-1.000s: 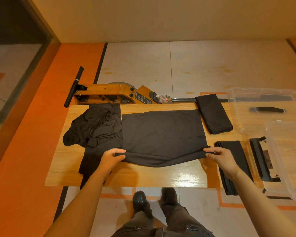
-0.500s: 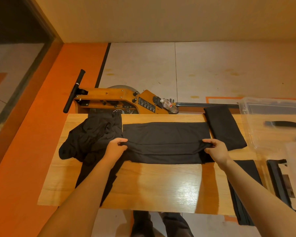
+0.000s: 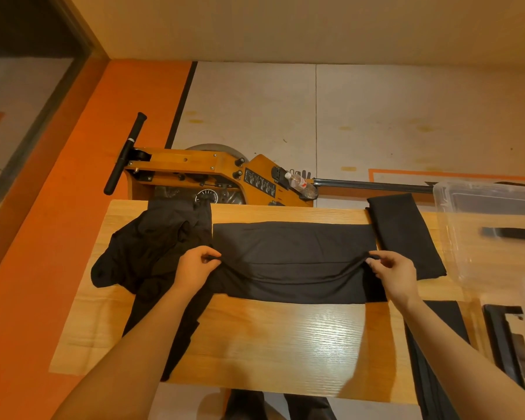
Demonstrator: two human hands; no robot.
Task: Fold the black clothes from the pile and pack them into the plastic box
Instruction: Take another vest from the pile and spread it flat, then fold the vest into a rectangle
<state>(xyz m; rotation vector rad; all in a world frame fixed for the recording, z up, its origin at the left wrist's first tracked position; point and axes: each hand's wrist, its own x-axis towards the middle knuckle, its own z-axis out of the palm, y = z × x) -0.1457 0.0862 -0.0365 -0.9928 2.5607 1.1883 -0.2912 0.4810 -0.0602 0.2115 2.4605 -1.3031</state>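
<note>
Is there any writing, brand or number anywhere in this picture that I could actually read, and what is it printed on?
None can be read.
Black label on the wooden rowing machine: white print, too small.
Round gauge below it: markings blurred.
Water bottle: red and white label, unreadable.

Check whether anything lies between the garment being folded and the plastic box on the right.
Yes. A folded black garment lies on the table between the garment being folded and the clear plastic box. The left hand and right hand pinch the garment's ends, so it could be carried over it.
</note>
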